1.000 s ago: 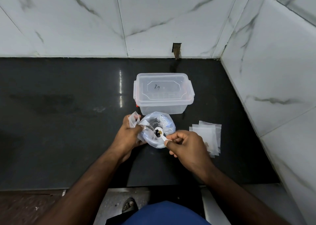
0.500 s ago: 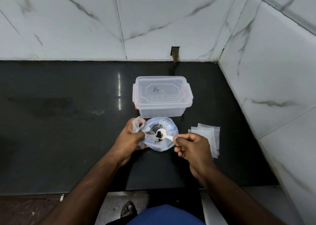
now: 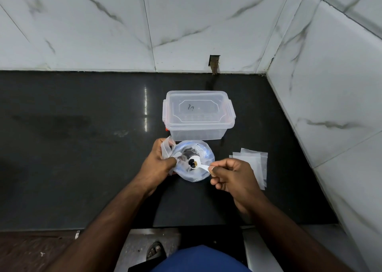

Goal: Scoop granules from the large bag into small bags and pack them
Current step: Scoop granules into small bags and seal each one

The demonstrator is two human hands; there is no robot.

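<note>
Right hand (image 3: 233, 176) pinches the loaded spoon (image 3: 196, 163) over the large bag (image 3: 194, 174) on the counter (image 3: 82, 147); left hand (image 3: 159, 164) grips a small bag (image 3: 167, 147). Tilting the spoon would likely spill granules.

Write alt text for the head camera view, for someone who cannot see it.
The right hand holds a white spoon with a few dark granules over the open large bag, while the left hand grips a small clear bag beside it. A lidded clear box and spare small bags sit on the dark counter.
</note>
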